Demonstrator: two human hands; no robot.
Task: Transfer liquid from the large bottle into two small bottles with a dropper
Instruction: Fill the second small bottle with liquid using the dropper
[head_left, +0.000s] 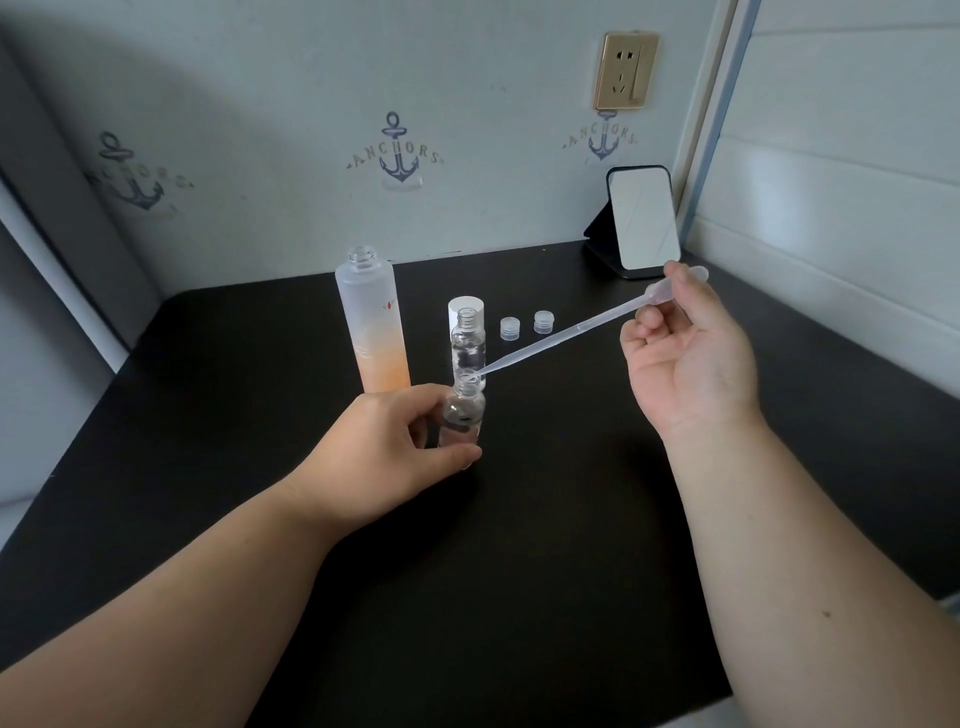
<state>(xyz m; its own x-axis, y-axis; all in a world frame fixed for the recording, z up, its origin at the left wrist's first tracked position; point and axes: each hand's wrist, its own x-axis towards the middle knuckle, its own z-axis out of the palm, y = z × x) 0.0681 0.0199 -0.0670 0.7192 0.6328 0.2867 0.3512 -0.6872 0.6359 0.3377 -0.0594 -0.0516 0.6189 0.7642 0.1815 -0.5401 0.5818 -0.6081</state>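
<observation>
**benchrat:** Left hand (387, 441) is wrapped round the near small bottle (461, 415), thumb in front and fingers curled behind, keeping it upright on the black table (260, 395). Right hand (685, 353) is up off the table, pinching the dropper (576, 327) by its bulb between thumb and forefinger, other fingers loosely curled

**dropz:** where's the tip sitting?

**benchrat:** Right at the mouth of that near bottle, dropper slanting down from the right hand. Can't tell if anything's coming out, it's all clear plastic

**dropz:** and the rest?

**benchrat:** Second small bottle (467, 343) stands just behind the first, uncapped. Big bottle (371, 322) is left of it, open, frosted with orange at the bottom. White cap (475, 306) sits behind the second bottle, and two small caps (524, 327) lie to the right. Mirror (644, 223) leans at the back right corner under a wall socket (626, 70)
</observation>
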